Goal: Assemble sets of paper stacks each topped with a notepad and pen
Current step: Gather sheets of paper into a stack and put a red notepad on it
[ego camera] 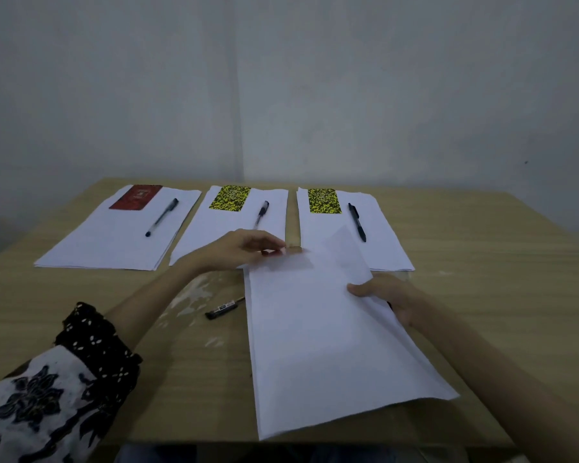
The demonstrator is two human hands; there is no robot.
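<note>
While pens lie, hands point(386, 297) grip paper point(318, 345)

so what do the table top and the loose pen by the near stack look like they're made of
Table: looks like wood or wood-grain laminate, matte tan with fine straight grain lines; pale scuffed patches near the left hand.
Loose pen: probably plastic, dark glossy barrel with a printed white label; too small to tell more.

Loose pen point(224, 308) partly tucked under near paper stack point(318, 345), top sheet's lifted corner motion-blurred, notepad point(136, 197) cover print too small to read, desk point(194, 379) cropped at frame bottom.
</note>
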